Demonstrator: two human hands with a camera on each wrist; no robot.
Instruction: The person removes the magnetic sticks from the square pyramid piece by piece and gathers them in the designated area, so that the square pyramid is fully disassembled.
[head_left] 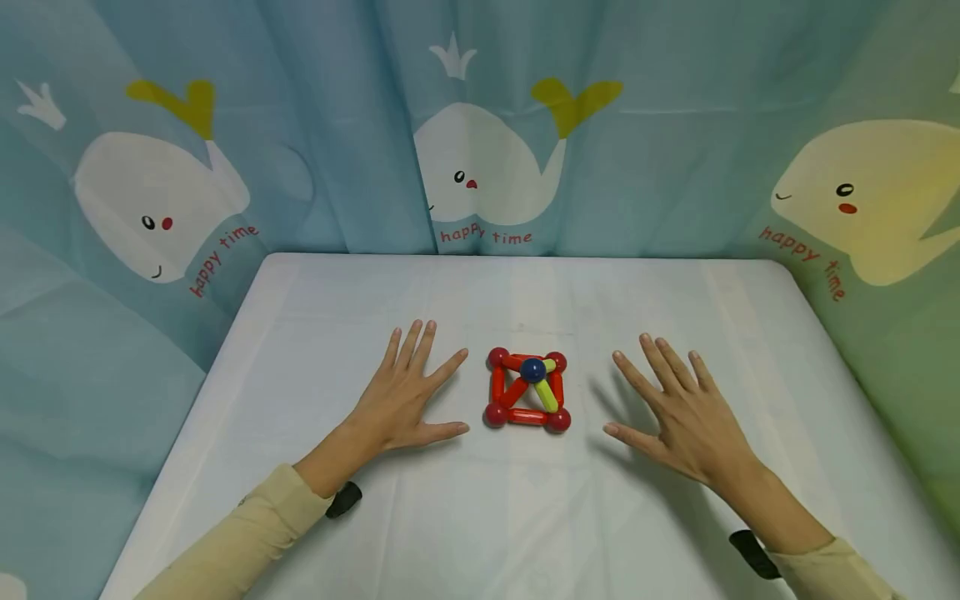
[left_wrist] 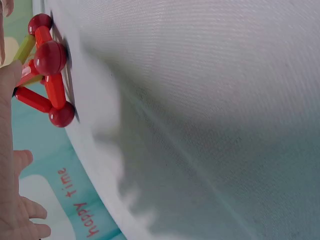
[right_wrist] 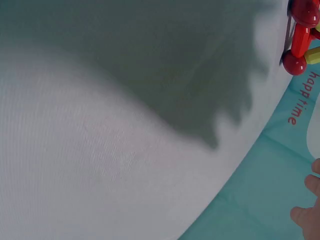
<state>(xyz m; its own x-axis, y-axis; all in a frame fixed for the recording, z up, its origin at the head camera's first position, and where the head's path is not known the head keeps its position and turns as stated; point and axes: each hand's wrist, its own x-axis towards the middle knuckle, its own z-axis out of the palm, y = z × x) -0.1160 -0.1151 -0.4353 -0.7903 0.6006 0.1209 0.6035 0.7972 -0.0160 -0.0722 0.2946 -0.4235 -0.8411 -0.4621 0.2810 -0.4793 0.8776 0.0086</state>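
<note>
A small pyramid of toy rods and balls [head_left: 528, 417] stands on the white table between the two hands. Its square base has red rods with a dark red ball [head_left: 496, 414] at each corner. Red and yellow-green rods slope up to a dark blue ball [head_left: 533, 370] on top. To its left, my left hand [head_left: 401, 400] is spread with straight fingers, apart from the pyramid. My right hand [head_left: 686, 417] is likewise spread on the other side, its shadow falling on the table. Neither hand holds anything. Part of the pyramid [left_wrist: 56, 90] also shows in the left wrist view.
The white table [head_left: 525, 517] has rounded far corners. Behind it and along both sides hangs a blue-green curtain [head_left: 337, 125] printed with whales and lettering. A dark band piece [head_left: 344, 500] shows at the left wrist, another [head_left: 754, 554] at the right.
</note>
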